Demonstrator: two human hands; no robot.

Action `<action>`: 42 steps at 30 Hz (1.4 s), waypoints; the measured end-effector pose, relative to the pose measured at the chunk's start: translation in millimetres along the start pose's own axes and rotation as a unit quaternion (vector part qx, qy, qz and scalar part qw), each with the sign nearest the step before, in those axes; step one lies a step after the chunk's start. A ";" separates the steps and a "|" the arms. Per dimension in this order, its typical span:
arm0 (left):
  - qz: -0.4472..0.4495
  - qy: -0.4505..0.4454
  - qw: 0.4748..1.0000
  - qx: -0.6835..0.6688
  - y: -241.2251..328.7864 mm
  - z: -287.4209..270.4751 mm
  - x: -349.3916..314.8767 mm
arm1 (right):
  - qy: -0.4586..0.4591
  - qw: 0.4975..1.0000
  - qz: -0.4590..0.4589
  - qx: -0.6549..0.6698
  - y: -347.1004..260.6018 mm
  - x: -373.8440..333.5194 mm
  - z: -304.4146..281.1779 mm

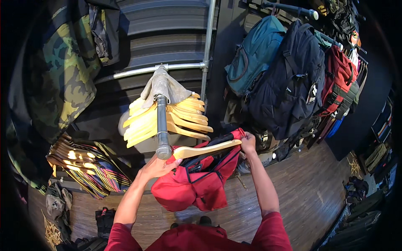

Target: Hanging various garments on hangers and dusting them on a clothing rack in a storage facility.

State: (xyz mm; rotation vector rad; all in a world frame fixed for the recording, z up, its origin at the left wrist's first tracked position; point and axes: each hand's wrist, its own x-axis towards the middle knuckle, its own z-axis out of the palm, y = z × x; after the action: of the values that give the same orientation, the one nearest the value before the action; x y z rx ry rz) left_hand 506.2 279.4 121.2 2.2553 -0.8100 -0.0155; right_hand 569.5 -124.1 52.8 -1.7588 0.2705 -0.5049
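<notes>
In front of me hangs a red garment (pixel 209 184) with dark zips and a dark lining, spread over a pale wooden hanger (pixel 208 148). My right hand (pixel 248 144) is closed on the red cloth at the hanger's right end. At the other end, my left hand (pixel 158 168) is closed on the hanger and the garment's shoulder, with some fingers hidden. Just above that hand juts the capped end of a dark metal rail (pixel 162 129). Bare wooden hangers (pixel 140 125) crowd both sides of the rail, and a grey-beige cloth (pixel 165 85) drapes over its far part.
Backpacks in teal (pixel 257 54), dark navy (pixel 289 83) and red (pixel 339 79) hang at the right. Camouflage clothing (pixel 63 62) hangs at the left, above striped garments (pixel 98 171). Dark items (pixel 104 221) lie on the wooden floor (pixel 289 188) at lower left.
</notes>
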 end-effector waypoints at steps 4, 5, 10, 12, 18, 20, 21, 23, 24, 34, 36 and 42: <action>-0.021 -0.027 0.999 0.005 11.1 -19.1 6.4 | -0.077 0.989 0.044 0.119 -12.2 11.7 -5.8; -0.019 -0.025 0.999 0.006 12.0 -20.3 6.9 | -0.076 0.989 0.041 0.120 -14.6 11.6 -5.1; 0.042 0.005 0.999 0.024 22.1 -29.0 5.4 | 0.031 0.953 -0.177 -0.245 -68.1 -18.5 -0.5; 0.034 -0.009 0.999 0.028 21.0 -28.9 7.5 | 0.026 0.912 -0.229 -0.339 -89.1 -28.8 0.4; 0.000 -0.053 0.990 0.129 -7.1 2.4 4.3 | -0.028 0.910 -0.345 -0.230 -147.2 -76.9 26.7; -0.049 -0.036 0.989 0.137 -14.0 9.6 -0.7 | -0.099 0.937 -0.303 -0.141 -154.3 -105.9 41.2; -0.057 -0.034 0.988 0.137 -22.1 15.9 -2.4 | -0.152 0.949 -0.265 -0.084 -155.1 -122.0 52.4; -0.072 -0.049 0.991 0.102 -31.5 34.1 -6.4 | -0.272 0.932 -0.193 -0.139 -147.9 -152.8 67.1; -0.028 0.013 0.999 0.045 -30.6 44.2 -12.0 | -0.290 0.922 -0.219 -0.135 -134.6 -163.1 76.0; 0.006 0.158 0.986 -0.059 -83.9 126.0 -64.1 | -0.446 0.813 -0.297 -0.229 -31.0 -196.1 77.8; 0.008 0.168 0.985 0.029 -62.3 107.2 -62.0 | -0.490 0.743 -0.312 -0.334 -48.0 -188.7 62.5; 0.049 0.185 0.980 0.046 -9.5 52.3 -53.2 | -0.215 0.848 -0.436 -0.209 -141.6 -148.8 65.6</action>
State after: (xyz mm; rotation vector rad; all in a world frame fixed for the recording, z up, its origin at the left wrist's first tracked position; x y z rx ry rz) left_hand 456.1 280.9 65.1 2.2052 -0.7277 0.4822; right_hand 457.8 33.1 149.3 -2.3245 -0.8475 -0.6956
